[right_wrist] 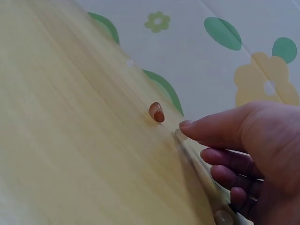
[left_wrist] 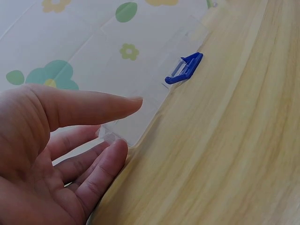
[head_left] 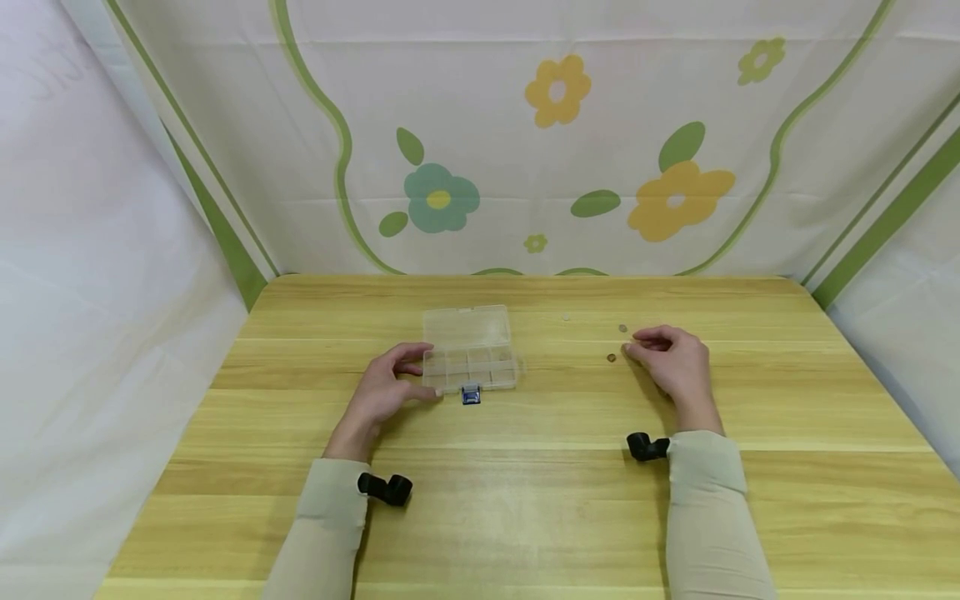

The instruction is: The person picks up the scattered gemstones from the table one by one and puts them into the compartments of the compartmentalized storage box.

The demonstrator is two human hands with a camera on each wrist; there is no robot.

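A clear plastic compartment box lies on the table with its lid raised toward the back. Its blue latch hangs at the front edge. My left hand holds the box by its left end, thumb at the front and fingers at the side and back. Over to the right, my right hand hovers low with thumb and index finger close together. A brown translucent bead lies left of the fingertips, and a pale bead shows right by the thumb tip. Whether the fingers touch it is unclear.
Farther left and back on the wooden table lies a small clear piece. Another pale bead shows beneath the right hand in the right wrist view. A flower-printed cloth stands behind the table's back edge.
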